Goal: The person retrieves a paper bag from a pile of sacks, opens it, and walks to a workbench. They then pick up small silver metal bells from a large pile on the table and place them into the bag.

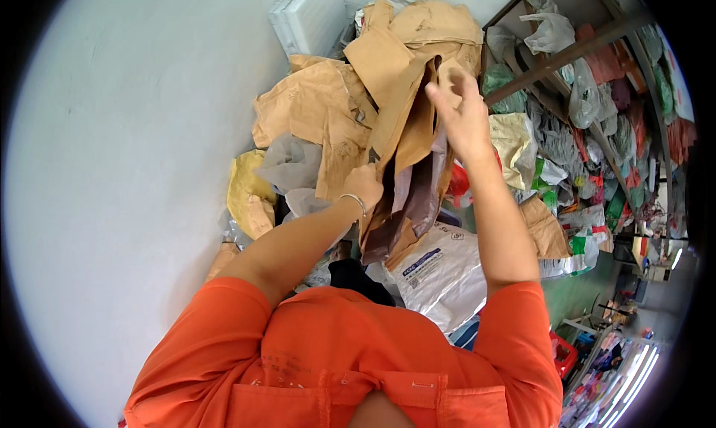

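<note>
Brown paper sack (pixel 393 122), creased, edges parted

1. Setting: storage corner of a workshop or warehouse; which of the two cannot be told.
2. Upper right: metal-framed rack (pixel 570 57), crammed with plastic bags (pixel 585 96).
3. Upper centre: brown sacks (pixel 436 25) heaped beside a plain wall (pixel 134 129).
4. Right: green floor (pixel 585 288).
5. Lower right: strip lights (pixel 632 385), red crate (pixel 564 355).

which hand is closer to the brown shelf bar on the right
Right. The right hand is just left of the shelf bar; the left hand is farther left and lower in the picture, gripping a brown sack.
</note>
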The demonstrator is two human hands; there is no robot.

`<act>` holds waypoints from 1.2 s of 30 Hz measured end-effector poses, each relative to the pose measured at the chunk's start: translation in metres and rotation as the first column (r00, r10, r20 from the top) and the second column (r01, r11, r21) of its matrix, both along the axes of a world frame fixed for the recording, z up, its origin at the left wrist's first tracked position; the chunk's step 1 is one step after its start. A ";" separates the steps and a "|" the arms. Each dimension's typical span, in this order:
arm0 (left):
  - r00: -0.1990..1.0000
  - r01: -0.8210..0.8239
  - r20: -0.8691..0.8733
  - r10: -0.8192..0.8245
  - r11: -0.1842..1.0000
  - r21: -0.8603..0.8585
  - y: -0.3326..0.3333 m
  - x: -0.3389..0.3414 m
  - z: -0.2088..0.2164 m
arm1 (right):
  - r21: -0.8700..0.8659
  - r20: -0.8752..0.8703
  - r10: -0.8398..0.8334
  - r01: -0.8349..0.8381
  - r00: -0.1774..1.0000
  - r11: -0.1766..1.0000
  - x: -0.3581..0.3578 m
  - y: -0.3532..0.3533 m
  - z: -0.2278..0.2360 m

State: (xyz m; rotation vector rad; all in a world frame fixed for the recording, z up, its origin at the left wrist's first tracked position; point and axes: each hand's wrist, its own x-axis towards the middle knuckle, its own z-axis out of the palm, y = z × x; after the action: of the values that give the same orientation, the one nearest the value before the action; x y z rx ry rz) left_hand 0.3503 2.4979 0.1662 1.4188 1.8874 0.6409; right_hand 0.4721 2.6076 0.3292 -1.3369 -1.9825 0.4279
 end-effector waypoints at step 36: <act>0.987 0.157 -0.040 -0.153 0.973 0.169 0.004 0.005 0.061 | -0.146 0.081 -0.309 0.318 0.948 0.937 0.075 -0.037 -0.026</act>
State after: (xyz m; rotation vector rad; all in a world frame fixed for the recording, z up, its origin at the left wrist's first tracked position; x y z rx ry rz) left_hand 0.3556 2.5019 0.2273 1.6733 1.7541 0.7245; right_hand 0.5466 2.5709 0.3034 -1.7496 -1.7650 0.4027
